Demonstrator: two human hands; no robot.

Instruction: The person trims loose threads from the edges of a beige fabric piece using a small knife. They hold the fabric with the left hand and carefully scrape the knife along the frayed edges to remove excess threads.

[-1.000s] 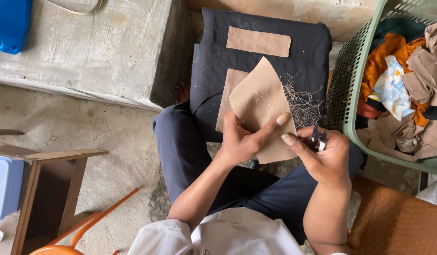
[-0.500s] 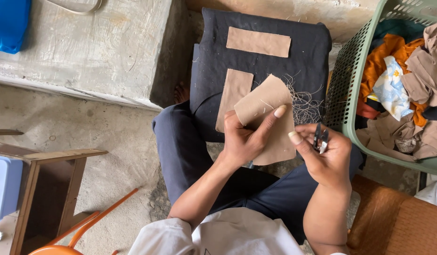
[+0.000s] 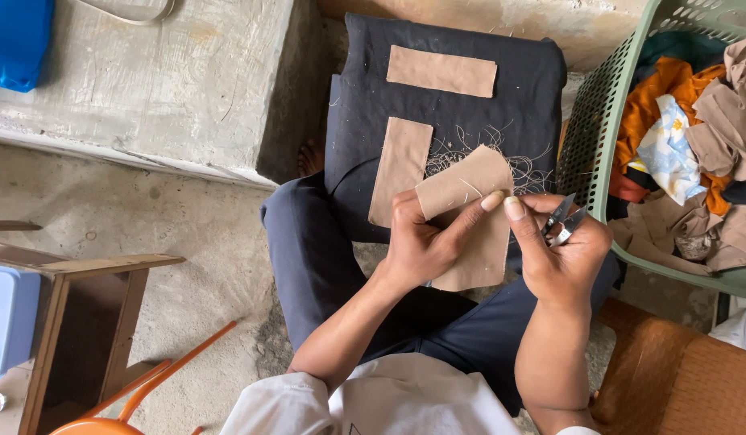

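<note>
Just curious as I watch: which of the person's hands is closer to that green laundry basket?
Right. The right hand, holding small thread snips, sits just beside the green basket. The left hand holds the tan fabric piece farther away, on the far side of the right hand.

Tan fabric piece (image 3: 470, 217) turned flatter and lower in the left hand (image 3: 417, 242), top edge now folded over. Right hand (image 3: 562, 254) (holding snips (image 3: 562, 219)) moved in; its fingertip now meets the left's at the cloth edge.

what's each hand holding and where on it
Left hand pinches the tan fabric piece at its upper edge; right hand grips small thread snips by the handle.
</note>
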